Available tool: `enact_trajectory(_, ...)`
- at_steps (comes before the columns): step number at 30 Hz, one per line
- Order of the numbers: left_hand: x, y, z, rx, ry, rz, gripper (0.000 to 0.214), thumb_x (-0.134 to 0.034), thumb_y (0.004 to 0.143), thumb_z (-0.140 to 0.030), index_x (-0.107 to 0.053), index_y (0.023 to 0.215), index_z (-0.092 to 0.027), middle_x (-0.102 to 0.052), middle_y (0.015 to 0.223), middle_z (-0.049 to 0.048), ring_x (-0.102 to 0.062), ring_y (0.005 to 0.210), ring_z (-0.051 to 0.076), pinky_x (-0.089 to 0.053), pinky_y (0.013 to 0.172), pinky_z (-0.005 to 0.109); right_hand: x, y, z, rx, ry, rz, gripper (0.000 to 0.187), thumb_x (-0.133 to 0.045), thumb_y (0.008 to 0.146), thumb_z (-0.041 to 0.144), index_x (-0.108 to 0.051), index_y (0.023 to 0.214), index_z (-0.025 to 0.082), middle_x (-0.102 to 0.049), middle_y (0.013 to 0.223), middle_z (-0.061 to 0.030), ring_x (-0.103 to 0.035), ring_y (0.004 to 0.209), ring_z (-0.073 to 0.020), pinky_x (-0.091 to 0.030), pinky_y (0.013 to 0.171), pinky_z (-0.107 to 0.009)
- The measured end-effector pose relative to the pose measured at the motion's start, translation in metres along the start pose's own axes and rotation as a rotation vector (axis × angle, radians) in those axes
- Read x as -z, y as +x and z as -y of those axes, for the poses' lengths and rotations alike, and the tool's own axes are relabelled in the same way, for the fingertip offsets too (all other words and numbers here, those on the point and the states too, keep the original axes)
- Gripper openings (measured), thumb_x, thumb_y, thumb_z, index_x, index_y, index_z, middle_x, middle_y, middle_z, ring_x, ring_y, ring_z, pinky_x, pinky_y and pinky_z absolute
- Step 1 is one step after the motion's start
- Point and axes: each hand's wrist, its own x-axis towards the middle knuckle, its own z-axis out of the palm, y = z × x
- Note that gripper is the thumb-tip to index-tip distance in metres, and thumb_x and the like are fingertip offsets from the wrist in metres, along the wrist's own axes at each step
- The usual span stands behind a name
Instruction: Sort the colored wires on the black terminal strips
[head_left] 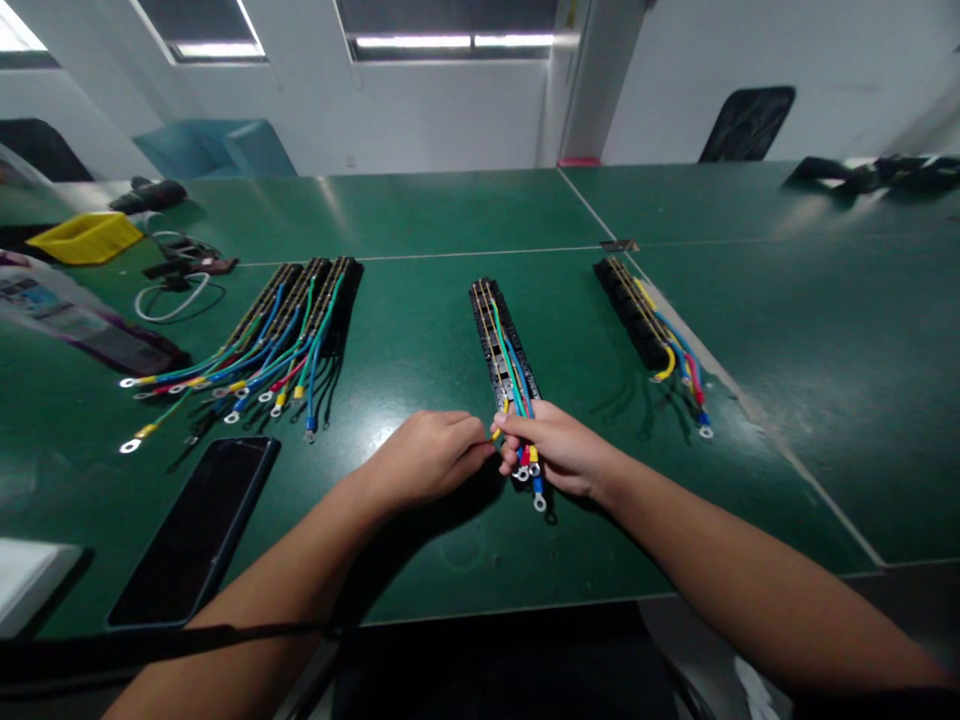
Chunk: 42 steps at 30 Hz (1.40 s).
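Observation:
A long black circuit board strip (495, 345) lies in front of me, with green, blue, red and yellow wires running along it. Ring terminals (539, 500) tip the wires at the near end. My right hand (562, 445) is closed around the wires at that end, thumb on top. From the left, my left hand (435, 450) pinches a short yellow wire (498, 434) between thumb and fingers. The wire's tip is hidden by the fingers.
Left are several similar wired strips (300, 300), a phone (199, 530), a bottle (82, 315), a yellow tray (88, 238) and a white cable (172, 300). Another wired strip (630, 315) lies right. The green table's (420, 560) near edge is close to me.

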Motion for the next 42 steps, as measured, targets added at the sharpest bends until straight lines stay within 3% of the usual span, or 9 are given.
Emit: enact_trajectory(42,-0.0029,-0.0012,0.0017,0.021,-0.033,0.023,0.013,-0.051,0.088,-0.025,-0.056,0.078,-0.017,-0.057,0.069,-0.0014,-0.05,0.058,0.01,-0.033,0.054,0.021,0.0002,0.0,-0.0009,-0.003,-0.005,0.012,0.016,-0.055,0.086,0.018,-0.051,0.071,0.016,-0.055,0.048,0.0027,-0.058,0.042,-0.0107,-0.043,0.041,-0.018)
